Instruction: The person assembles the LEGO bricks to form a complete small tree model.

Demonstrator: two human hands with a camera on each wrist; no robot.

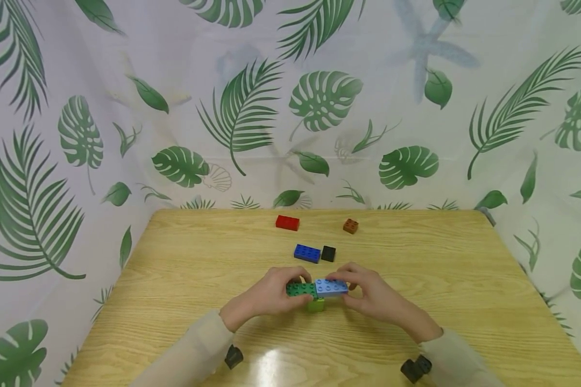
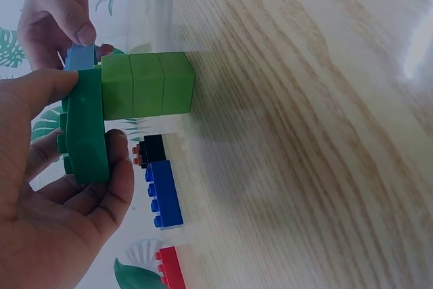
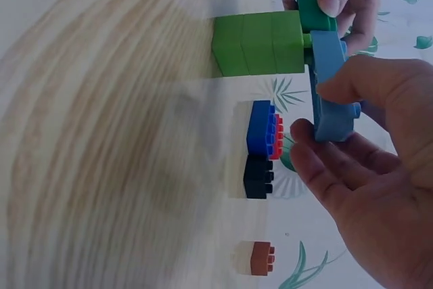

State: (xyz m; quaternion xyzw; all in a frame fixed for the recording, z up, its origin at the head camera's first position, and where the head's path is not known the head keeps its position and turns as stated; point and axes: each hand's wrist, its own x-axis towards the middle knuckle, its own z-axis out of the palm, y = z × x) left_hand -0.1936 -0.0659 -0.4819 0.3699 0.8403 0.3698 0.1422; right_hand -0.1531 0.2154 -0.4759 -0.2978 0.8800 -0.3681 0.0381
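Observation:
A stack of three light green bricks (image 2: 147, 84) stands upright on the table. My left hand (image 1: 275, 293) pinches a dark green brick (image 2: 88, 126), which lies across the stack's top and juts out to the left. Between thumb and fingers, my right hand (image 1: 374, 294) grips a light blue brick (image 3: 329, 86) at the top of the stack, jutting to the right. In the right wrist view a light green stud shows between this brick and the stack, so it is not fully seated. The two upper bricks meet end to end.
Beyond the hands, a blue brick (image 1: 307, 253) lies beside a small black brick (image 1: 328, 253). Farther back are a red brick (image 1: 288, 223) and a small brown brick (image 1: 351, 226). A leaf-patterned curtain (image 1: 252, 188) hangs behind the wooden table (image 1: 198, 242).

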